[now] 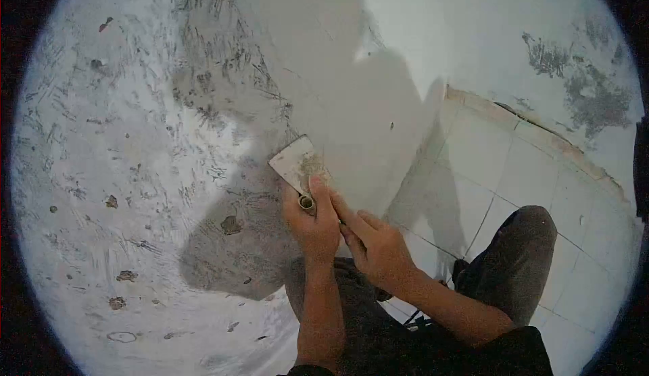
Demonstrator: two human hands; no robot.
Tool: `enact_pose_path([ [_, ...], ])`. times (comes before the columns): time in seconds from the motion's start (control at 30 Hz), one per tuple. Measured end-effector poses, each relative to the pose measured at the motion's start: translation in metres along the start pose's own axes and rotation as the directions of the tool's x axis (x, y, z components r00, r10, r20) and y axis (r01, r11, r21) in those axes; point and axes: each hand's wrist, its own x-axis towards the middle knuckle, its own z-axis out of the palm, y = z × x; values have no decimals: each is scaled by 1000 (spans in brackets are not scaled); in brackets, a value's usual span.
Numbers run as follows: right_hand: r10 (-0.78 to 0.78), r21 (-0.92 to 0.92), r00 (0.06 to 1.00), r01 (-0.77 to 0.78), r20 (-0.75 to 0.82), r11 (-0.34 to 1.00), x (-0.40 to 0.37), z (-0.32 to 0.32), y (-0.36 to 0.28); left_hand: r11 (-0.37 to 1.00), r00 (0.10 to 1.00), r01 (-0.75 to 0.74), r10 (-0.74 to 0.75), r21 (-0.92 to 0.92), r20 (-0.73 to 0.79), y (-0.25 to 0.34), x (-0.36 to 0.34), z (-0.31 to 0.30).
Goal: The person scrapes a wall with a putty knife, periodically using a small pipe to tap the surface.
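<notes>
Against the wall [324, 58] rests a scraper with a pale, flat, roughly rectangular blade [297, 162], smeared with grey-brown residue. The round hollow end of its handle [306, 202] points up at me, between the thumb and fingers of my left hand [312, 231], which is closed around it. My right hand [378, 244] meets the left from the lower right, fingers curled in at the scraper's lower side, where the left hand partly hides them. Both hands are at the border between the rough, scratched wall surface and a smoother grey patch.
On the left the wall surface has several chipped holes [231, 225] and scratches. White floor tiles [473, 173] lie to the right, with a cracked, brownish edge [541, 127] along the far wall. A bent knee in dark trousers [517, 254] is at lower right. Shadows fall across the wall.
</notes>
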Motion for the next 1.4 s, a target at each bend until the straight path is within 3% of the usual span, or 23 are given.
enact_pose_path([
  [0.27, 0, 52, 1000, -1, 26, 999, 10, -5, 10, 998, 998, -57, 57, -36, -17, 1, 8, 12],
  [0.33, -18, 56, 1000, 18, 11, 998, 8, -4, 8, 995, 997, -80, 81, 55, -16, -6, 6, 9],
  [0.4, 35, 21, 999, -36, 33, 999, 10, -8, 3, 1000, 1000, -10, 10, -9, -2, 2, 5, 10],
  [0.43, 49, 53, 998, -52, 44, 997, 7, -11, -2, 999, 999, -47, 47, 19, -15, 5, 3, 7],
  [0.53, -26, 17, 999, 27, -33, 999, 9, -4, 4, 998, 999, -20, 17, -61, -41, 2, 5, 10],
  [0.67, -57, 51, 994, 62, -92, 997, 11, 1, 9, 999, 999, -31, 30, 42, 22, 9, 9, 8],
  [0.7, -68, -30, 993, 66, -94, 997, 10, 3, 12, 998, 1000, -6, 6, 57, -4, 4, 8, 8],
  [0.8, -18, -48, 999, 16, -36, 999, 4, 0, 3, 995, 993, -94, 91, -33, -75, -6, 6, 11],
  [0.9, -40, -34, 999, 39, -32, 999, 10, 0, 7, 988, 982, -153, 152, 0, -114, -5, 12, 17],
  [0.93, -39, -32, 999, 38, -33, 999, 11, 2, 10, 988, 982, -153, 152, 1, -113, -3, 11, 15],
  [1.0, -58, -29, 997, 57, -54, 998, 9, 6, 10, 998, 1000, -10, 10, 57, 3, 3, 10, 6],
  [1.1, 25, -19, 1000, -25, -4, 999, 9, -9, -5, 999, 1000, -5, 4, -37, -24, 3, 6, 11],
  [1.27, -29, -11, 999, 28, -37, 1000, 11, 1, 6, 995, 995, -97, 97, -2, -30, 2, 14, 12],
  [1.4, -57, -44, 996, 54, -71, 998, 9, 3, 7, 999, 999, -33, 32, -31, -26, 9, 6, 12],
])
